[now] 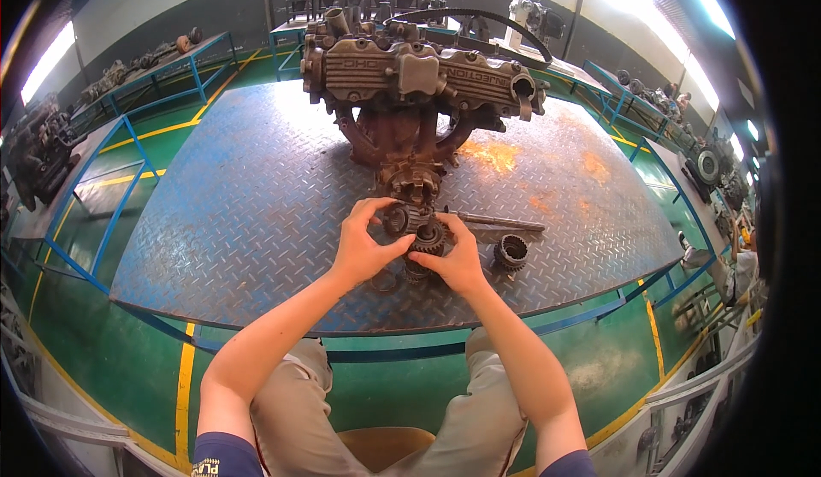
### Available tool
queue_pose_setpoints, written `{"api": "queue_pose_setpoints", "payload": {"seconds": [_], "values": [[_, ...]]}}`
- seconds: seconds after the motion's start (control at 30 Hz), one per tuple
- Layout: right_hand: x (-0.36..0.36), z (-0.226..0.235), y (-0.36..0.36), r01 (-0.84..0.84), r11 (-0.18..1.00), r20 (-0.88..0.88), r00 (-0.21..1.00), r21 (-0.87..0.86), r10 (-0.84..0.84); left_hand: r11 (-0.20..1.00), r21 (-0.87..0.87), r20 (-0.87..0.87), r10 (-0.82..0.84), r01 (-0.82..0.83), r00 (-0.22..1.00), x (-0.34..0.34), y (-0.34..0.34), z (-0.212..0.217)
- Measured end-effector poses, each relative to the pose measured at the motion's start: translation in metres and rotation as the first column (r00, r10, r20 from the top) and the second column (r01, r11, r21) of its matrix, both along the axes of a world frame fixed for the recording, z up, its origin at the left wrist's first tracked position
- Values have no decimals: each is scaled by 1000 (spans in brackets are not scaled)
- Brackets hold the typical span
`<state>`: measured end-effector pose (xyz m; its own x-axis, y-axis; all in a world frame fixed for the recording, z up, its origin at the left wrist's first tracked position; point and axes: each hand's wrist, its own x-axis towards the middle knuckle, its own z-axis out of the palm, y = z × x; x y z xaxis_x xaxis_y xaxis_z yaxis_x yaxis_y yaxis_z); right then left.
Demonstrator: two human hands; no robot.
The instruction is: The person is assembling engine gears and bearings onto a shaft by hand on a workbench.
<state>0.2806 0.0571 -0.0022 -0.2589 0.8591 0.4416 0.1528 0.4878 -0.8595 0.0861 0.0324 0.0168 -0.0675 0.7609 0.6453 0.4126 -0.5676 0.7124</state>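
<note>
- Gear assembly (430,237): between both hands, over the near part of the desk (256,186); round end facing up, long axis unclear behind the fingers.
- Left hand (366,248): half-curled, thumb and forefinger spread around its left side.
- Right hand (458,260): likewise half-curled, gripping its right side.
- Toothed ring (510,253): right of the right hand, hollow, opening upward.
- Shaft (500,220): beyond the right hand, lying roughly left to right.
- Engine (419,75): beyond both hands.

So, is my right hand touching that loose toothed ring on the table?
Apart. The head view shows a strip of tread-plate tabletop between your right hand and the loose toothed ring.
</note>
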Motion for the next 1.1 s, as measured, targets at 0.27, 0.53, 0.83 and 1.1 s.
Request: {"api": "queue_pose_setpoints", "payload": {"seconds": [0.27,0.53,0.83,1.1], "values": [[-7,9,-2,-10,1000,-72,997,4,10,1000,-4,17,19,-19,1000,-7,-1,1],[-16,18,-8,-8,1000,-209,978,3,8,999,28,34,27,-28,999,-23,-5,1],[0,37,-15,32,998,-435,901,51,-7,968,-183,8,176,-172,984,-59,10,-31],[81,21,2,294,953,-181,944,76,-277,913,-335,-144,192,-231,971,-78,1,-40]]}}
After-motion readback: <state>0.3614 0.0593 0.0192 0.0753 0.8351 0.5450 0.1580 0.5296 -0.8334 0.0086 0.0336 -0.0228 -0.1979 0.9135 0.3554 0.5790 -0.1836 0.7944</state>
